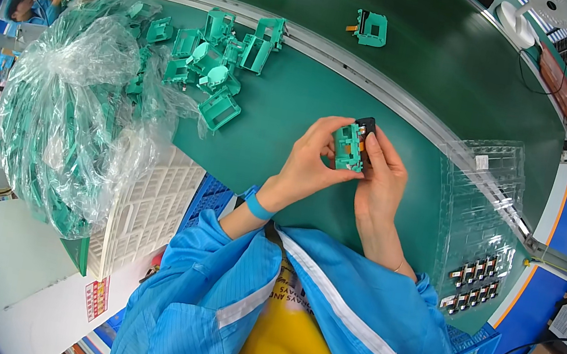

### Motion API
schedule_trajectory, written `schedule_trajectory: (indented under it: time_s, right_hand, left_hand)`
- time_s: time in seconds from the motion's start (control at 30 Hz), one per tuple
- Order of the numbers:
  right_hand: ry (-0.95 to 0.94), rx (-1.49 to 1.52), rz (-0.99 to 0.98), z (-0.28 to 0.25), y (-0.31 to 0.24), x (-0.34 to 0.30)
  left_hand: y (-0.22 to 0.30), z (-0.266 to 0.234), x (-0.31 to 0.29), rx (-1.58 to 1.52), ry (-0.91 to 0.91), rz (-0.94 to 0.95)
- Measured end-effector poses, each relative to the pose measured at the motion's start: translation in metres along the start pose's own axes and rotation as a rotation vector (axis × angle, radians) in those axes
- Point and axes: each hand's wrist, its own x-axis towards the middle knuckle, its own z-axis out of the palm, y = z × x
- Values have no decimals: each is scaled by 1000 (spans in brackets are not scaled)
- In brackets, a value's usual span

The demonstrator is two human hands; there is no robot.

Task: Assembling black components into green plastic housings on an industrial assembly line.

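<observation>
Above the green work mat, my left hand [306, 155] grips a small green plastic housing [345, 147] between thumb and fingers. A black part [366, 125] with a bit of orange sits against the housing's right side. My right hand [381, 183] closes its thumb and fingers on that black part; its exact shape is partly hidden by the fingers. Left of my hands lies a loose pile of similar green housings [204, 57].
A transparent bag of green parts [79, 108] stands at the left beside a white plastic crate [153, 204]. To the right is a transparent tray [476, 200] with rows of small black parts [473, 281]. Beyond the metal rail, a dark green belt [434, 23] carries several housings [372, 29].
</observation>
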Motion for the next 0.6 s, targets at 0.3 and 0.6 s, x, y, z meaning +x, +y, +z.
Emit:
schedule_trajectory:
  time_s: [0.3,0.6]
  right_hand:
    - [-99,-246,-155,-7,2,-4]
    - [-202,-470,-157,-14,-3,4]
  left_hand:
    - [6,-3,-1,143,61,89]
    - [-2,-1,-9,178,66,126]
